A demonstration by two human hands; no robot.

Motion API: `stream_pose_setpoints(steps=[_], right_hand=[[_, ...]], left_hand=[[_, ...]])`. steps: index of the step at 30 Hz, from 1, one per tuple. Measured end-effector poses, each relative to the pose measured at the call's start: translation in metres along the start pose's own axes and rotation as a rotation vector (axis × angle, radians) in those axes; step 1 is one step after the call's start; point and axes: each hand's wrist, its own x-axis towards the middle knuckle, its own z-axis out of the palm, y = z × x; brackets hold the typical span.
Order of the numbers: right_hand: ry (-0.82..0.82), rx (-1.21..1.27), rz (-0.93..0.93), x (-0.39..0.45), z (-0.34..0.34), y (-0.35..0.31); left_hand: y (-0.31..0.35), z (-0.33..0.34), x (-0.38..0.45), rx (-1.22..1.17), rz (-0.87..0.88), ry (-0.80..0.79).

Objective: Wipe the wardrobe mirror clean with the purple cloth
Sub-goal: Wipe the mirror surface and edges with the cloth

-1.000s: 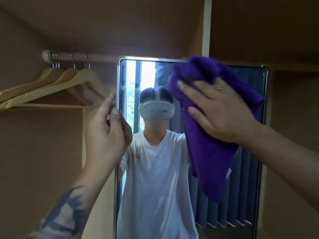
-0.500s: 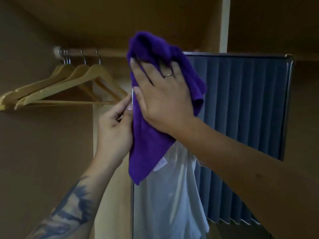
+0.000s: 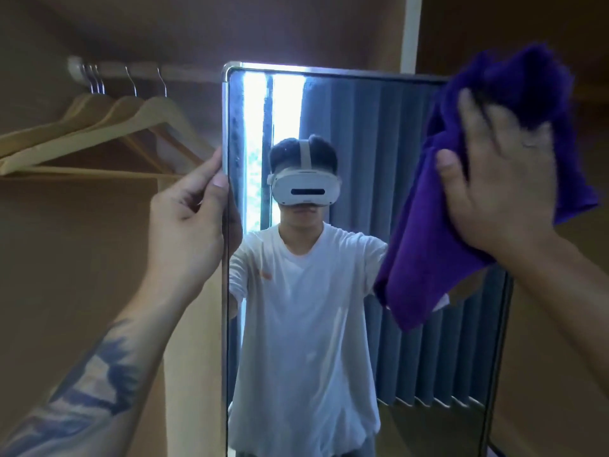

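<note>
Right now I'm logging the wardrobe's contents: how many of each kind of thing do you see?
Wooden hangers: 3
Mirror: 1
Purple cloth: 1
Hanging rail: 1
Total: 6

Brown wooden wardrobe panels fill the left side, under a sloping brown ceiling panel. A pale hanging rail runs along the top left, carrying light wooden hangers on metal hooks. A white vertical strip divides the top right, with more brown panelling down the right side. The interior is dim and warm-toned.
</note>
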Motion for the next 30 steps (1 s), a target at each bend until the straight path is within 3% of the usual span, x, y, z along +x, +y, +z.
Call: stream_pose_setpoints(steps=[3,6,12,15,21,27,30], right_hand=[[0.054,0.047,0.153,-0.006,0.004,0.0],[0.087,0.072,0.255,0.004,0.01,-0.044],[0.089,0.122,-0.114,0.028,0.011,-0.169],[0.078,0.112,-0.319,0.031,0.016,-0.199],[-0.025,0.023,-0.458,0.017,0.015,-0.13],[-0.086,-0.031,-0.118,-0.001,0.002,-0.024],[-0.021,0.027,0.086,-0.01,0.004,-0.02]], left_hand=[[-0.002,-0.001,0.001,0.013,-0.001,-0.01],[-0.002,0.0,0.0,0.008,-0.021,-0.001],[0.003,-0.002,0.0,-0.08,-0.105,-0.051],[0.007,-0.004,-0.001,-0.082,-0.097,-0.079],[0.007,-0.001,0.0,-0.052,-0.04,-0.06],[0.009,0.0,-0.003,-0.011,-0.024,-0.03],[0.009,0.001,-0.005,-0.034,-0.038,-0.005]])
